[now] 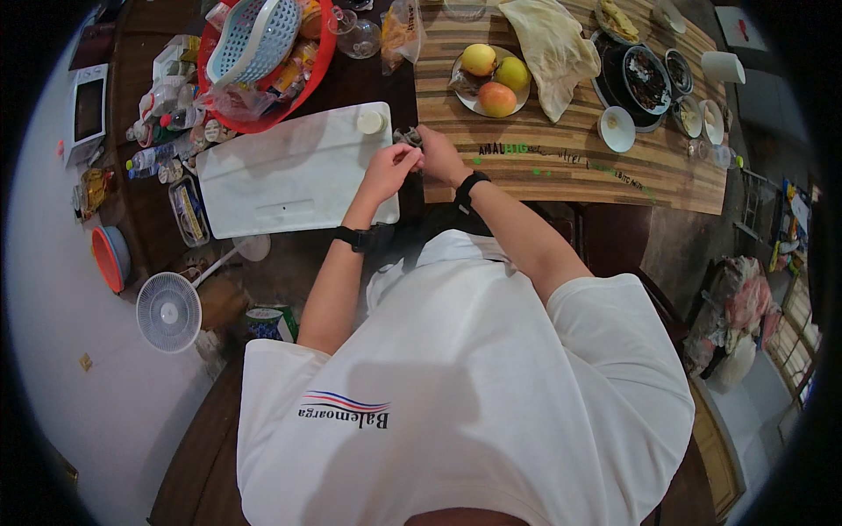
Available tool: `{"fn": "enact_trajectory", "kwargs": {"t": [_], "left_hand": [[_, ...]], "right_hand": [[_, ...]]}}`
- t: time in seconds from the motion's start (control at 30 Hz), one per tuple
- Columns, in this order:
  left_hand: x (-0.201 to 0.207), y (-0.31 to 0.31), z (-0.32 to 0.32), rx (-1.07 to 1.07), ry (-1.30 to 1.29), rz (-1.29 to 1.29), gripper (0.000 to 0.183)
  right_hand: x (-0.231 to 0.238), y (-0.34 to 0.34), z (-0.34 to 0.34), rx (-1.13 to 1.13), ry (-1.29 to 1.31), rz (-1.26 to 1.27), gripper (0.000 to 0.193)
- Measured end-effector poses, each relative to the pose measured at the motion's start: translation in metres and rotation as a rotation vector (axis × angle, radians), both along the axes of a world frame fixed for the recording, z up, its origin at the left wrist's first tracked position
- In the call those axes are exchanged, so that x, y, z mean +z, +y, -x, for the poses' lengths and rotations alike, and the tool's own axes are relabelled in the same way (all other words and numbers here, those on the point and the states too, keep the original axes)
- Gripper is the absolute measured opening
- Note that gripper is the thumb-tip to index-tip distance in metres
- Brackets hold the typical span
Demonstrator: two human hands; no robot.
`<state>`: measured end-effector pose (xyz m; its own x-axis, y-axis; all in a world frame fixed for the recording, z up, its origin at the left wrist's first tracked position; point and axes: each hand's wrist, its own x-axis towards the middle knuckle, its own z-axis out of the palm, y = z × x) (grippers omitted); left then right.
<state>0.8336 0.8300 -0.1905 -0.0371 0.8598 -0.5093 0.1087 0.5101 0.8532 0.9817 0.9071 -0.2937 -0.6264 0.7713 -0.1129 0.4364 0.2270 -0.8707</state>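
My left hand [388, 173] is raised over the right edge of a white rectangular board [281, 184], its thumb and fingers pinched together. Right beside it, my right hand [440, 154] is closed round a small, dark grey thing [408, 137] whose kind is too small to tell. The fingertips of both hands meet at that thing. Whatever the left fingers pinch is hidden. A round, cream-white disc [370, 123] lies on the board's upper right corner, just left of the hands.
A red basin [323, 66] with a pale blue basket [254, 44] stands far left. On the striped wooden table [526, 188] are a plate of fruit [497, 101], a cream cloth [554, 53], small bowls [617, 129] and a dark round pan [647, 81]. A white fan [168, 312] stands lower left.
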Motion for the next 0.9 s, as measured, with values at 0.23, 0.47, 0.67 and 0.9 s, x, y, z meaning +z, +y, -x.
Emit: {"fn": "enact_trajectory", "kwargs": {"t": [0.23, 0.47, 0.67, 0.9], "left_hand": [[0.001, 0.01, -0.017, -0.024, -0.027, 0.039, 0.028], [-0.006, 0.029, -0.042, -0.098, -0.056, 0.016, 0.028], [-0.003, 0.043, -0.056, -0.145, -0.054, 0.03, 0.029], [-0.002, 0.05, -0.057, -0.144, -0.076, 0.034, 0.029]], "right_hand": [[0.01, 0.014, -0.042, -0.204, -0.108, 0.004, 0.046], [-0.006, 0.028, -0.128, -0.425, -0.235, 0.082, 0.048], [-0.004, 0.048, -0.229, -0.622, -0.245, 0.035, 0.05], [0.018, 0.071, -0.261, -0.59, -0.485, 0.018, 0.047]]}}
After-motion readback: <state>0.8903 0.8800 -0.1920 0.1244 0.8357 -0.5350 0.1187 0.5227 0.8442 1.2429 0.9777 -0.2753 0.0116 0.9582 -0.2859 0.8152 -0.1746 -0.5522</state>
